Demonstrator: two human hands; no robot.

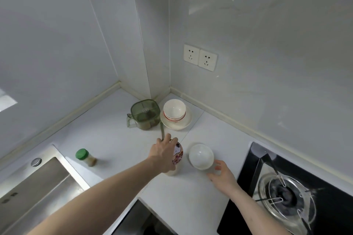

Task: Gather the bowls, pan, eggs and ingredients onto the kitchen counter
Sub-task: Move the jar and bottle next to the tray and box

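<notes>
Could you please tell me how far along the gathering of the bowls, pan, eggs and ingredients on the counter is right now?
Partly done. On the counter already: stacked bowls on a plate, a green container and a green-capped jar. In hand: the left hand grips a bottle and a thin utensil, while the right hand touches a white bowl. Left: no pan or eggs are visible.

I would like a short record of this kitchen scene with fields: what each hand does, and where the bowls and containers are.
left hand: left hand holds a thin green utensil above the cartoon-printed bottle
right hand: right hand touches the single white bowl, fingers relaxed
stacked bowls: stacked white bowls on a white plate, in the corner
green container: translucent green lidded container, left of the plate
jar: green-capped spice jar, near the steel sink
stove: gas burner, far right
</notes>
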